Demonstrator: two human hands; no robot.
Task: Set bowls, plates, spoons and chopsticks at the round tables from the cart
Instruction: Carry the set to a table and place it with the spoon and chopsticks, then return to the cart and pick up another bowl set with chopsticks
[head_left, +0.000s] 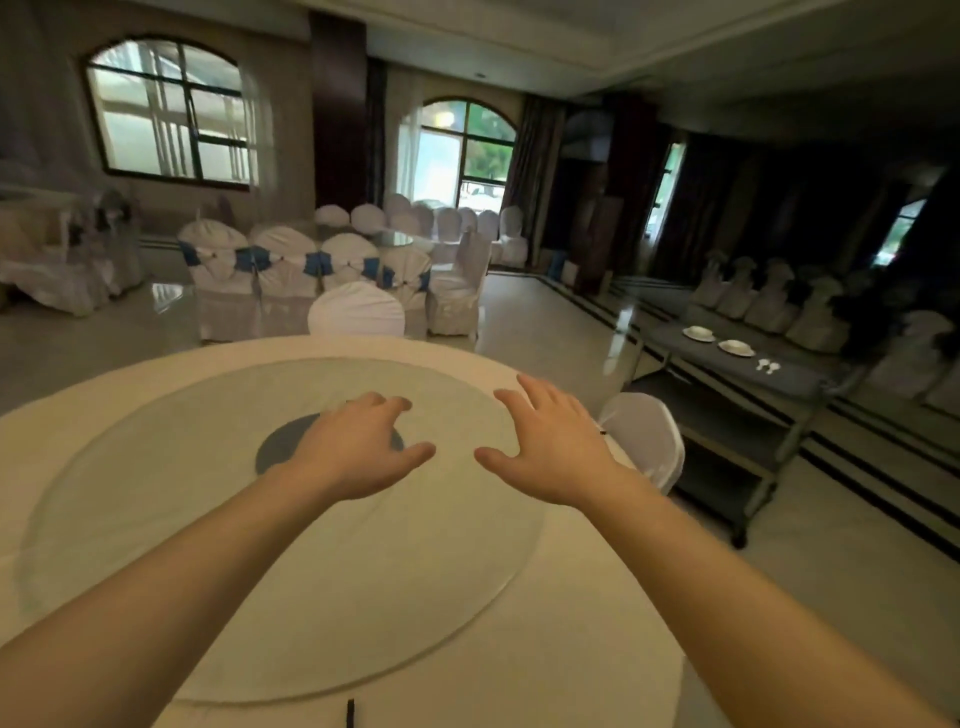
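Left hand (358, 452) and right hand (550, 452) are spread over the table (597, 649), low in the middle, holding nothing. Bowls (698, 331) and spoons (769, 366) sit on the cart (795, 383) at the right. Walk there first, then lift each bowl with both hands, slowly

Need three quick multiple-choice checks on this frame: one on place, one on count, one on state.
1. Where do the bowls on plates stand?
A) on the cart top shelf
B) on the glass turntable
C) on a chair

2. How many bowl-on-plate sets are there?
A) one
B) two
C) four

3. How are the left hand and right hand?
A) both open, holding nothing
B) left grips a bowl
C) right pinches chopsticks

Answers:
1 A, they sit on the cart's grey top shelf.
2 B, two sets show side by side.
3 A, fingers are spread above the table, with nothing held.
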